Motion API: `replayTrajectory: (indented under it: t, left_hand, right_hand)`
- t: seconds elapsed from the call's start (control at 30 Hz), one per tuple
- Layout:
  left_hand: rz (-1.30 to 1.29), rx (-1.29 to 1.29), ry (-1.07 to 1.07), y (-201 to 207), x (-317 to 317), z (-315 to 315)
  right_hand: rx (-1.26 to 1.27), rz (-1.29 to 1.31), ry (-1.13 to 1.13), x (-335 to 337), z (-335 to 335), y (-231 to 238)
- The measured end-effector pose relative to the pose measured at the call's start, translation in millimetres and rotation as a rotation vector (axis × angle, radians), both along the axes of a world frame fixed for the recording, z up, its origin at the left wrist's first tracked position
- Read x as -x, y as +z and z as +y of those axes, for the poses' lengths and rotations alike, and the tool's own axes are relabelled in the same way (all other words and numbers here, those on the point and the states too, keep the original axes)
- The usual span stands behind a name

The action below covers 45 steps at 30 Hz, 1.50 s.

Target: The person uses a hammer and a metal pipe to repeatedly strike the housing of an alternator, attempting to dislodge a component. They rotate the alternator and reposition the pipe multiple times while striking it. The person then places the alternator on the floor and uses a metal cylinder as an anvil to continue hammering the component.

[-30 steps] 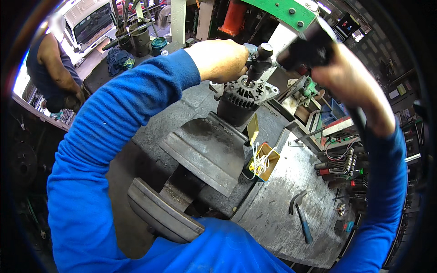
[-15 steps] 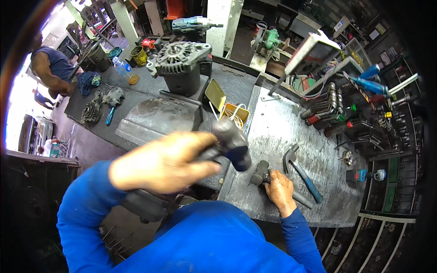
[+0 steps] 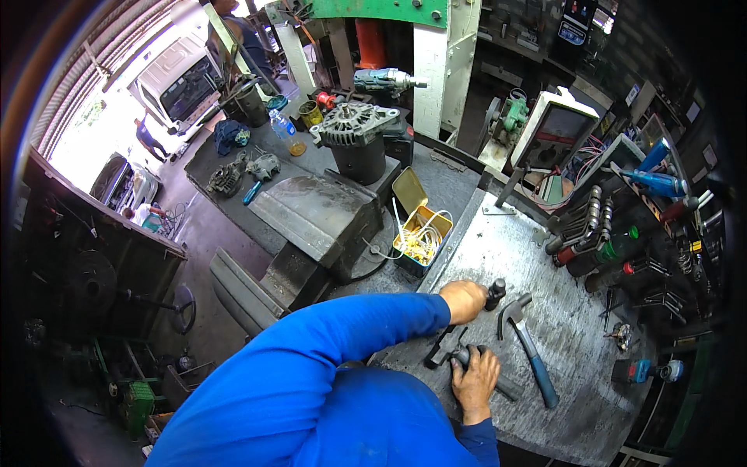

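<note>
My left hand [image 3: 464, 302] is closed around a hammer [image 3: 496, 291], its dark rounded head sticking out beyond the knuckles over the metal benchtop [image 3: 576, 311]. Much of that hammer is hidden by the fist. Nearer to me, my right hand [image 3: 476, 377] wraps over the grey handle of a second, heavy hammer [image 3: 510, 388] lying on the bench. The second hammer's head is partly covered by dark shapes that I cannot separate clearly. Just right of both hands lies a claw hammer [image 3: 538, 364] with a blue-grey grip, touched by neither.
A large bench vise [image 3: 311, 214] stands to the left, with an alternator [image 3: 354, 124] behind it. Beside the vise an open yellow tin [image 3: 424, 233] holds white cable. Sockets and screwdrivers [image 3: 599, 226] crowd the right rear. A cordless tool [image 3: 647, 371] lies at the right edge.
My left hand has carried its hammer from near the vise rightward and down to the benchtop. The right hand stays on the heavy hammer. The whole view has shifted.
</note>
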<state>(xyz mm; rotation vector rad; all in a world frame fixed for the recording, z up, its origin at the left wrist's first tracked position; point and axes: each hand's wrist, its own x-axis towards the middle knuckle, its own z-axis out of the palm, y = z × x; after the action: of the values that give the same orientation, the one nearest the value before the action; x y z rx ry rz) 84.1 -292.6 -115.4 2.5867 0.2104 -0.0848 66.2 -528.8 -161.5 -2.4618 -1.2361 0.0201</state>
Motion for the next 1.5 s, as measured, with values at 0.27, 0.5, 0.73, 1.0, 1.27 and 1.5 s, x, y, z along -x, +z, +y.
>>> replayTrajectory:
  t: [0.27,0.5,0.73,1.0,1.27,1.5]
  left_hand:
    - [-0.781,-0.428,0.121,171.2,64.1,143.0]
    - [-0.299,0.1,1.222,181.8,164.2,347.5]
    - [-0.363,0.867,1.166,105.5,139.6,371.0]
    - [-0.602,0.6,1.099,91.5,134.7,386.2]
    - [-1.019,1.208,0.667,219.4,153.7,369.5]
    - [-0.916,0.674,0.422,264.0,184.9,276.6]
  right_hand:
    - [0.08,0.483,-0.009,-33.7,11.4,54.9]
    - [-0.05,0.159,0.065,-68.0,164.5,142.9]
    - [-0.323,0.378,0.274,-102.5,414.9,177.1]
    - [-0.468,1.147,0.047,-91.1,497.6,157.8]
    - [-0.641,0.713,0.277,-66.1,457.6,325.2]
    - [-0.859,0.268,0.515,-35.2,371.4,353.4]
